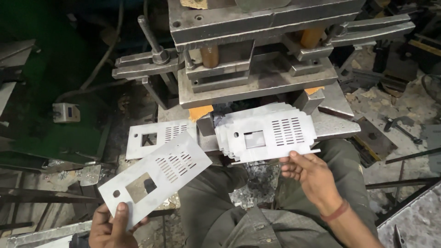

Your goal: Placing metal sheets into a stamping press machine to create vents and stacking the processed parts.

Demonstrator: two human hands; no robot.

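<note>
The left hand [109,226] is cut off by the bottom edge.

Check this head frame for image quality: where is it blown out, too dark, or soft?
Head view: the stack of punched metal plates under the right hand glares near white, its edges smeared. The single punched plate in the left hand is evenly lit, its slots crisp. The press die is readable; the upper left background sinks into deep shadow.

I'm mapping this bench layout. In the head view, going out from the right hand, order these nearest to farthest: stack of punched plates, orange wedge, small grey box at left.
1. Stack of punched plates, at the right hand's fingertips.
2. Orange wedge, centre, under the press.
3. Small grey box, far left.
</note>
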